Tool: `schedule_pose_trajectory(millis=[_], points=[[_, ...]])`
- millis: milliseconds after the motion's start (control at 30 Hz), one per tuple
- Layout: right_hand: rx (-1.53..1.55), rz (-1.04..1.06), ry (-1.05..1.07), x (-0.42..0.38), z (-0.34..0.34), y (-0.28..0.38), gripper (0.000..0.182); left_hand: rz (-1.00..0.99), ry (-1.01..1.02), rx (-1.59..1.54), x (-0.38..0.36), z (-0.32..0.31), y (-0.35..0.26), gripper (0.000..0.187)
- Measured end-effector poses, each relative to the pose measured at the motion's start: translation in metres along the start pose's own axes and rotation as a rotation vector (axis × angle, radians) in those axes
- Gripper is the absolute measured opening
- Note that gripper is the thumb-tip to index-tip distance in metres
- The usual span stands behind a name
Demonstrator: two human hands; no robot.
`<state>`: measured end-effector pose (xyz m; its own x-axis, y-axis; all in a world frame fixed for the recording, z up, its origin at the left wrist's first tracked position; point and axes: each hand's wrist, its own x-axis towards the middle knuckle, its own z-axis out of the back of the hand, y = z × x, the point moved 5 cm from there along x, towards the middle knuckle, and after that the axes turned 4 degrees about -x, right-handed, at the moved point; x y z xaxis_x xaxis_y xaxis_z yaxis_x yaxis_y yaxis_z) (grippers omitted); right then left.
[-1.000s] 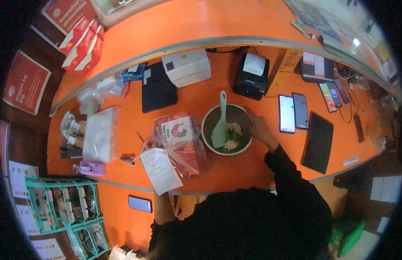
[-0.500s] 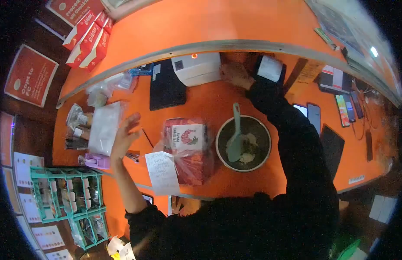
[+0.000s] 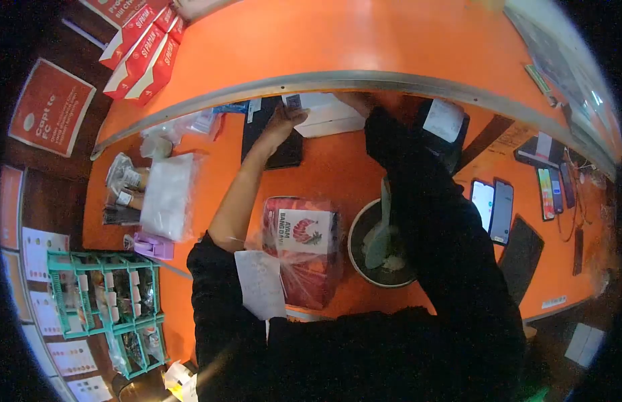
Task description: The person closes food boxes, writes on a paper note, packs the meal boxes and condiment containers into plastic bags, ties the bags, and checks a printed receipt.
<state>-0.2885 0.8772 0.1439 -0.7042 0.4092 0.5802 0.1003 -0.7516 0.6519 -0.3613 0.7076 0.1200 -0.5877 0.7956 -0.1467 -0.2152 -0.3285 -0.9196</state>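
My left hand (image 3: 284, 126) reaches up to the left side of a white boxy device (image 3: 328, 117) with a black square code on top. Its fingers are bent against the device's edge. At the device's far right end is my right hand (image 3: 354, 102), mostly hidden by the counter ledge and blurred, so its fingers do not show. Below my arms stands a red box in clear plastic (image 3: 303, 268) with a white printed label. A handwritten paper slip (image 3: 261, 285) lies against it. Beside it, partly behind my right sleeve, a bowl (image 3: 356, 258) holds a pale green spatula (image 3: 377, 251) and pale crumbs.
A grey-edged ledge (image 3: 391, 82) crosses above the work surface. To the left are a stack of clear plastic bags (image 3: 167, 194), a purple tape dispenser (image 3: 153, 246) and a green rack (image 3: 110, 295). Phones (image 3: 502, 211) and a dark flat pad (image 3: 524, 258) lie at the right.
My left hand has moved up and right from above the plastic bags to the white device. My right hand has gone further under the ledge. The whole view has shifted slightly.
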Motion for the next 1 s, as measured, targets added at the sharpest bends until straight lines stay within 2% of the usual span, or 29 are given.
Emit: schedule_pose_trajectory(millis=[133,200,333,533,600,667,767,933,1000], points=[[0.057,-0.069,-0.106,-0.005,0.007,-0.014,0.057,-0.029,-0.042,-0.01,-0.001,0.001,0.001,0.064],[0.088,-0.118,-0.184,-0.012,0.019,-0.023,0.058,0.076,-0.055,-0.127,0.001,0.007,0.011,0.062],[0.128,-0.195,-0.297,-0.03,0.027,-0.041,0.059,0.133,-0.061,-0.166,0.003,0.008,0.018,0.06],[0.146,-0.263,-0.35,-0.049,0.025,-0.056,0.062,0.052,-0.013,-0.239,-0.001,0.0,0.019,0.057],[0.138,-0.284,-0.371,-0.053,0.021,-0.059,0.062,-0.031,-0.027,-0.273,-0.004,-0.003,0.019,0.061],[0.124,-0.3,-0.375,-0.057,0.015,-0.062,0.063,-0.014,0.001,-0.277,-0.003,-0.002,0.026,0.064],[0.168,-0.323,-0.289,-0.07,0.012,-0.066,0.064,-0.011,0.035,-0.279,-0.01,-0.006,0.024,0.069],[0.441,-0.392,0.063,-0.083,0.011,-0.06,0.066,-0.003,0.065,-0.296,-0.033,-0.006,0.02,0.071],[0.515,-0.429,0.103,-0.086,0.02,-0.051,0.058,0.057,-0.052,-0.176,-0.023,0.002,0.038,0.067]])
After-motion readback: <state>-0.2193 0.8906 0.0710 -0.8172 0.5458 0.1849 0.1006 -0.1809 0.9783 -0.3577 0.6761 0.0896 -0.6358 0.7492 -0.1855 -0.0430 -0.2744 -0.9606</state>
